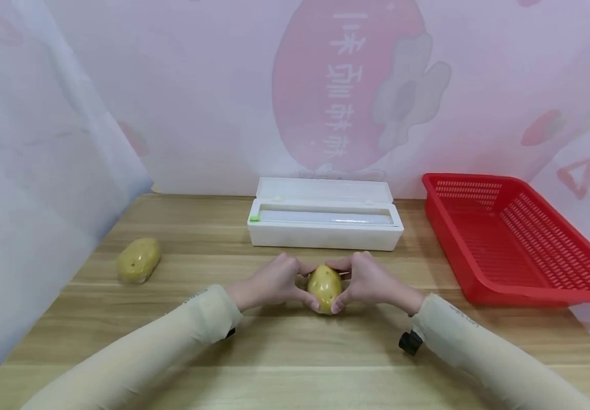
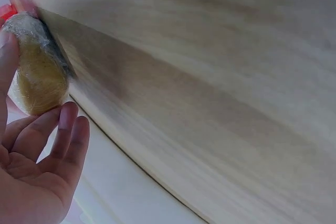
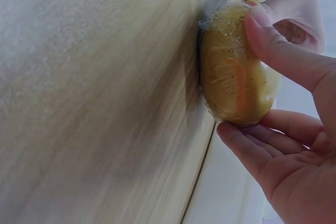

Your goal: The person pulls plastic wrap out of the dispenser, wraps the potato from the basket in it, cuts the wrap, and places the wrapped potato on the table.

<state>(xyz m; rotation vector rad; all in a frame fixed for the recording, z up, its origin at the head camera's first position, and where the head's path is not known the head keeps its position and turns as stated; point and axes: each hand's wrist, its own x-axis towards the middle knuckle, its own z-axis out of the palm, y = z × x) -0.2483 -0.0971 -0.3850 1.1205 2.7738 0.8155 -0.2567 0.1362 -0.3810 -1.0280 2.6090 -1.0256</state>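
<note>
A yellow potato (image 1: 325,287) wrapped in clear plastic film sits at the middle of the wooden table, between both hands. My left hand (image 1: 281,282) grips its left side, thumb at the near end and fingers at the far end. From the right, my right hand (image 1: 369,283) holds it the same way. The right wrist view shows the film wrinkled over the potato (image 3: 236,66), with the thumb on top of one end. In the left wrist view the wrapped potato (image 2: 42,74) is between thumb and fingers, close against the tabletop.
Another wrapped potato (image 1: 139,260) lies at the left of the table (image 1: 213,228). Behind the hands stands a white cling film box (image 1: 326,234), lid raised, a film roll and a green slider showing. A red plastic basket (image 1: 471,273) occupies the right side.
</note>
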